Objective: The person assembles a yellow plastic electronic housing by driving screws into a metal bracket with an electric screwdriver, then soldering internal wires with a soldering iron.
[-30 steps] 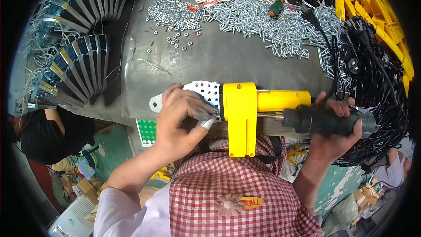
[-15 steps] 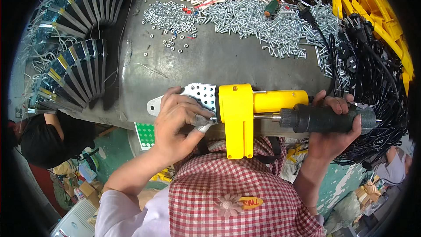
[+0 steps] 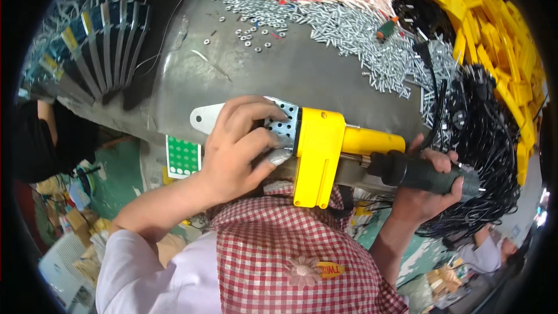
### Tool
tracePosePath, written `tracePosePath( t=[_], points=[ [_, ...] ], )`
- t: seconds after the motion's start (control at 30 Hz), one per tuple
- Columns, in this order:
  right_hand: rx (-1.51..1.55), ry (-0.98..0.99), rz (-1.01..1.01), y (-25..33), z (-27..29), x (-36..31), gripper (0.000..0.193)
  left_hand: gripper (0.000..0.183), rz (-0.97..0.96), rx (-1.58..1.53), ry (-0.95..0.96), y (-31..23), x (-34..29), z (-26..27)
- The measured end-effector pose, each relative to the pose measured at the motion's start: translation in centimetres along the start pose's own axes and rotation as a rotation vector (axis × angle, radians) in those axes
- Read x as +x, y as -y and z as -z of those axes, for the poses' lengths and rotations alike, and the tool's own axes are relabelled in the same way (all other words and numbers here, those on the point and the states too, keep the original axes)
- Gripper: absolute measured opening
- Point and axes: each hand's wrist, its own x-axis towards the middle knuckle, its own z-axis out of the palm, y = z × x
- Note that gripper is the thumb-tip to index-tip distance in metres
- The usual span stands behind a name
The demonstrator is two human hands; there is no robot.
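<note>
I hold a long tool across my lap at the near edge of the grey table (image 3: 302, 75). Its yellow plastic housing (image 3: 317, 154) sits in the middle, with a flat perforated metal plate (image 3: 282, 119) sticking out to the left. My left hand (image 3: 235, 151) wraps over that plate and the metal part beside the housing. My right hand (image 3: 424, 189) grips the tool's dark handle (image 3: 424, 174) at the right end. A black cord runs off the handle toward the right.
Heaps of small silver screws (image 3: 360, 46) and loose washers (image 3: 253, 32) lie on the far table. Yellow plastic parts (image 3: 494, 35) pile at the right, black cables (image 3: 482, 139) beside them, dark fanned packets (image 3: 104, 46) at the left. Another person (image 3: 485, 253) sits lower right.
The view has shifted so the tool and hands sit slightly lower. My left hand has slid further over the perforated plate. My right hand keeps its grip on the handle.
</note>
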Motion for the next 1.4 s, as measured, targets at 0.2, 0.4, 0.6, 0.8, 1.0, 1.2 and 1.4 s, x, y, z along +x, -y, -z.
tracePosePath(
  t=[0.2,0.4,0.6,0.8,1.0,1.2,1.4],
  points=[
    [0.005,0.019,0.005,-0.1,0.1,-0.1,0.030,0.025,-0.026,-0.061,0.012,0.0,-0.2,0.3],
    [0.004,0.063,0.000,-0.2,0.0,-0.2,0.029,0.023,-0.058,-0.055,0.019,0.4,-0.8,-0.4],
    [0.021,0.046,0.021,0.1,0.3,-0.3,0.031,0.020,-0.092,-0.009,-0.023,0.0,-0.2,-0.5],
    [-0.089,0.097,-0.024,0.6,-1.2,-1.3,0.041,0.024,-0.113,-0.086,0.214,0.3,-0.2,2.5],
    [-0.058,0.029,0.116,1.6,-0.8,0.3,0.040,0.043,0.021,0.072,0.193,0.0,2.6,3.0],
    [-0.029,0.055,0.057,1.2,-0.5,0.3,0.040,0.042,0.068,0.005,0.465,0.8,3.3,2.8],
    [-0.005,0.001,0.027,0.9,-0.3,0.6,0.040,0.044,0.137,-0.022,0.548,0.8,3.9,2.9]
  ],
)
